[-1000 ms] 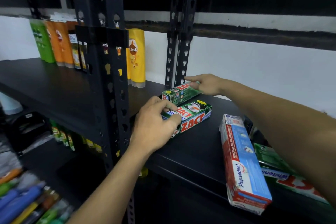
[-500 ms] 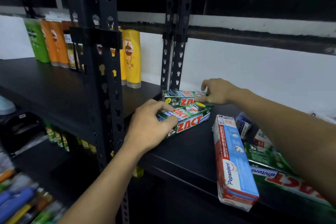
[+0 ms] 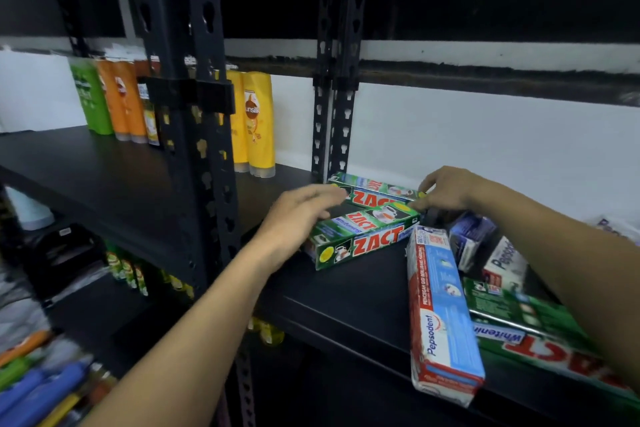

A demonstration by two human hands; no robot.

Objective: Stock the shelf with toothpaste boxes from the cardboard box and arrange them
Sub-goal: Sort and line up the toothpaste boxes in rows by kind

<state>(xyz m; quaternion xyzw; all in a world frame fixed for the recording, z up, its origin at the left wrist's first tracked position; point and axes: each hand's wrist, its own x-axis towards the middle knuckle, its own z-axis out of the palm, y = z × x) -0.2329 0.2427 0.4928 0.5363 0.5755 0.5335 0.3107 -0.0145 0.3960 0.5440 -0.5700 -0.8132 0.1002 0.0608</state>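
Observation:
Two green Zact toothpaste boxes lie side by side on the black shelf [image 3: 346, 305]. The rear Zact box [image 3: 375, 191] sits by the back posts, and my right hand [image 3: 446, 189] pinches its right end. My left hand [image 3: 298, 215] hovers over the left end of the front Zact box [image 3: 363, 241], fingers stretched out, with the fingertips at the rear box's left end. A red and blue Pepsodent box [image 3: 441, 315] lies lengthwise near the shelf's front edge. My right forearm partly covers another Zact box [image 3: 526, 333]. The cardboard box is not in view.
Small Pepsodent boxes [image 3: 504, 263] and a blue box [image 3: 469, 239] lie behind the long one. Yellow, orange and green shampoo bottles [image 3: 258, 121] stand at the back left. A black slotted post [image 3: 194, 149] rises at the shelf front, left of my left arm. Lower shelves hold bottles.
My right hand turned the rear Zact box to lie along the back, parallel to the front one. My left hand loosened from the front box and reached toward the rear box's left end.

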